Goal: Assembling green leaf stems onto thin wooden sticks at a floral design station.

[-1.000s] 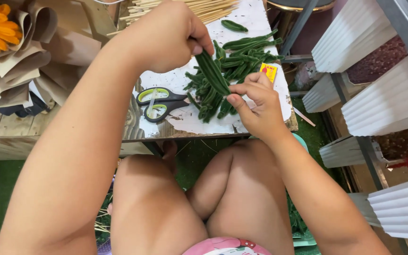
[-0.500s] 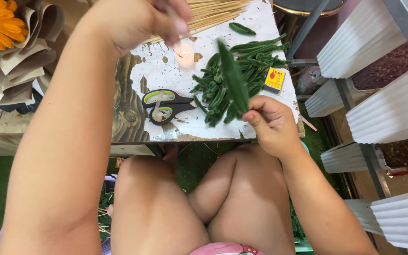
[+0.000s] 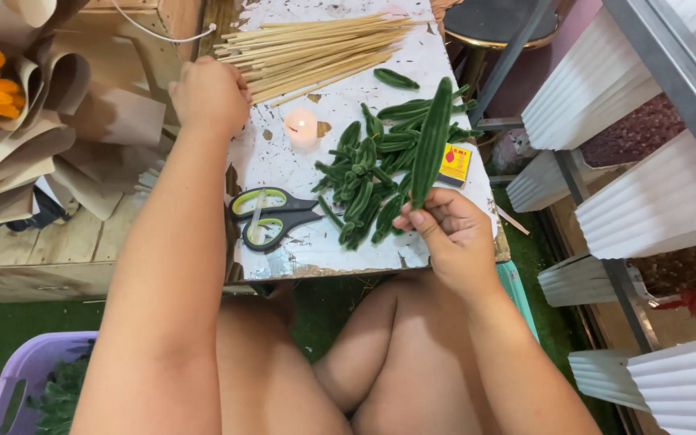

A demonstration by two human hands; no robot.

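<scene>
Two hands are on the white table [image 3: 300, 173]. Your left hand [image 3: 209, 95] has moved from above the candle [image 3: 301, 126] to the sticks [image 3: 316, 50], fingers curled on their ends. Your right hand [image 3: 451, 234] keeps pinching the long green leaf [image 3: 432, 143] upright over the leaf pile [image 3: 368, 187].

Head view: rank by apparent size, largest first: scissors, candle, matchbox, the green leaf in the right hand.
1. Green leaf, held up by the right hand, so nearer the camera; its lead over the scissors is unsure.
2. Scissors, close to the leaf in length.
3. Matchbox and candle look alike; no ranking.
</scene>
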